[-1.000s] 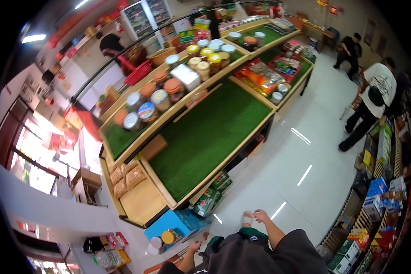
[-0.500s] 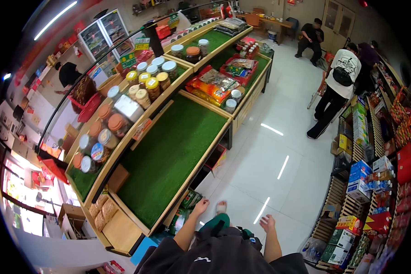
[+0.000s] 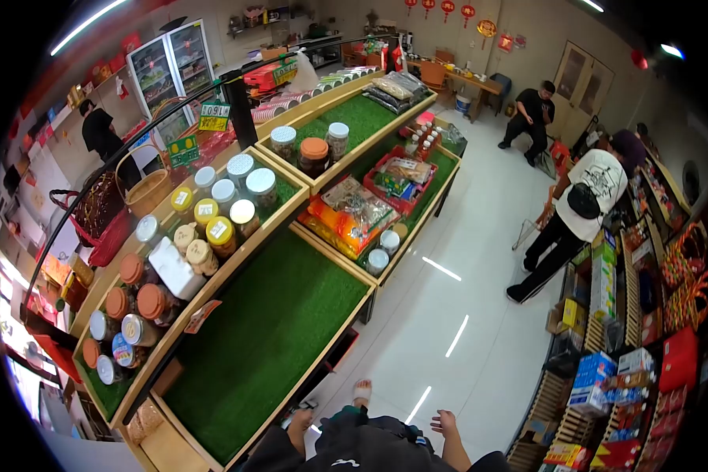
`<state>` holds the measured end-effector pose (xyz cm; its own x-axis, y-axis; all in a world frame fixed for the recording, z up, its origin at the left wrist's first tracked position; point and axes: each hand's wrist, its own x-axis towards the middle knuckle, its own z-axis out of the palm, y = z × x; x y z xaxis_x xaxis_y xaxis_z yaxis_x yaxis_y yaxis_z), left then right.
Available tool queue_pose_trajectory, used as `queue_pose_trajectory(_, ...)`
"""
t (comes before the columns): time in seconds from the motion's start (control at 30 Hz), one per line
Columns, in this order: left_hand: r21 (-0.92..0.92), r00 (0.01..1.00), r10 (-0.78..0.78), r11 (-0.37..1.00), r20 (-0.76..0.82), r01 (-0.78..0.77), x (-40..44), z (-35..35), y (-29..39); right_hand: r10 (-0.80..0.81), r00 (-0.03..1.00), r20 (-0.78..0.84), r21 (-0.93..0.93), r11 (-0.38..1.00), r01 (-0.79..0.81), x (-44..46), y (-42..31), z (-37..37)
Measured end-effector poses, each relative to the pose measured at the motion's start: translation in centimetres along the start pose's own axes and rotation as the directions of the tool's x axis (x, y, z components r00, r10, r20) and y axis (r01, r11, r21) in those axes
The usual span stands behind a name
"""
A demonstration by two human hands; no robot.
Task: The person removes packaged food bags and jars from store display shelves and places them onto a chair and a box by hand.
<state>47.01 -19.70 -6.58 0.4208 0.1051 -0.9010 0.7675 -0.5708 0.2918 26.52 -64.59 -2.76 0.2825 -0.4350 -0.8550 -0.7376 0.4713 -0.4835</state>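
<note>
My left hand (image 3: 300,421) hangs low beside the front edge of the display stand, loosely open. A small grey and dark thing shows just beyond its fingertips, too small to name. My right hand (image 3: 445,422) is over the tiled floor with its fingers apart, touching nothing. Nearest to the left hand is a sloping wooden display bin (image 3: 275,322) lined with green artificial turf. On the shelf above it stand several jars, among them red-lidded jars (image 3: 156,302) and yellow-lidded jars (image 3: 220,233). A white box (image 3: 175,267) lies between them.
Farther along, packaged goods (image 3: 354,212) and a red basket (image 3: 401,182) fill another bin. To the right, slatted shelves hold boxes, including blue cartons (image 3: 592,381). A person in a white shirt (image 3: 594,197) stands in the aisle (image 3: 448,315); another person (image 3: 531,122) sits at the back.
My view has tilted up and moved forward; red lanterns now show on the back wall. Both hands appear lower in view. The seated person's arms have come up.
</note>
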Motion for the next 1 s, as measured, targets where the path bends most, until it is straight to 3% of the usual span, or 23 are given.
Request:
queue_pose_trajectory(0.1,0.292,0.890,0.436,0.875,-0.133,-0.385,7.3,0.6,2.9,-0.117,0.993,0.004,0.048,0.992,0.116,2.9,-5.1,0.7)
queue_pose_trajectory(0.17,0.019,0.928,0.354,0.935,-0.111,-0.355,9.1,1.9,8.0,-0.145,0.989,-0.018,0.066,0.987,0.145,3.0,-8.6,1.7)
queue_pose_trajectory(0.23,0.050,0.938,0.345,0.937,0.025,-0.346,3.1,2.0,16.8,-0.125,0.991,-0.056,0.103,0.986,0.131,4.4,-10.9,2.5)
queue_pose_trajectory(0.3,0.010,0.873,0.486,0.873,0.049,-0.487,4.4,3.7,21.7,-0.205,0.968,-0.143,-0.040,0.979,0.201,6.8,-11.2,2.3)
queue_pose_trajectory(0.37,-0.062,0.881,0.473,0.880,0.022,-0.471,1.7,5.3,26.8,-0.211,0.968,-0.134,-0.061,0.977,0.205,9.4,-11.5,1.8)
queue_pose_trajectory(0.43,-0.148,0.893,0.450,0.883,-0.010,-0.446,-0.6,7.0,32.8,-0.067,0.987,-0.146,0.057,0.995,0.076,11.6,-12.4,0.9)
queue_pose_trajectory(0.53,-0.149,0.827,0.560,0.815,-0.048,-0.560,-0.9,9.8,37.2,-0.071,0.987,-0.142,0.138,0.986,0.090,16.7,-13.1,-1.2)
queue_pose_trajectory(0.6,-0.029,0.702,0.703,0.704,-0.118,-0.710,-1.2,10.9,41.0,-0.101,0.982,-0.159,0.135,0.983,0.123,19.6,-16.1,-2.1)
queue_pose_trajectory(0.63,-0.023,0.701,0.700,0.705,-0.134,-0.709,-1.4,11.2,42.9,-0.104,0.984,-0.143,0.133,0.983,0.123,21.1,-17.6,-2.8)
queue_pose_trajectory(0.7,0.055,0.599,0.762,0.628,-0.246,-0.776,-3.0,10.8,47.6,-0.021,0.996,-0.090,0.174,0.984,0.037,21.5,-23.0,-3.8)
queue_pose_trajectory(0.77,0.081,0.506,0.785,0.565,-0.357,-0.821,-5.5,9.4,52.9,-0.100,0.994,-0.052,0.150,0.983,0.107,24.2,-26.8,-4.6)
queue_pose_trajectory(0.8,0.182,0.337,0.841,0.443,-0.422,-0.878,-5.3,8.5,55.1,-0.135,0.991,-0.014,0.134,0.982,0.136,25.2,-28.7,-5.2)
queue_pose_trajectory(0.87,0.271,0.210,0.821,0.399,-0.531,-0.876,-8.4,6.5,59.9,-0.171,0.985,0.001,0.087,0.982,0.170,26.3,-33.0,-5.7)
queue_pose_trajectory(0.9,0.194,0.263,0.785,0.434,-0.561,-0.880,-8.8,5.4,62.1,-0.165,0.986,0.005,0.068,0.984,0.164,26.6,-34.9,-5.8)
queue_pose_trajectory(0.93,0.229,0.154,0.769,0.365,-0.620,-0.902,-8.6,4.5,64.1,-0.183,0.983,-0.001,0.117,0.976,0.182,26.9,-36.8,-5.6)
queue_pose_trajectory(0.97,0.177,0.132,0.735,0.327,-0.666,-0.928,-10.4,3.7,66.2,-0.203,0.979,-0.009,0.170,0.965,0.202,27.2,-38.8,-5.1)
queue_pose_trajectory(1.0,0.020,0.202,0.697,0.297,-0.688,-0.955,-11.6,3.0,68.0,-0.205,0.979,-0.008,0.159,0.966,0.204,27.3,-40.7,-4.4)
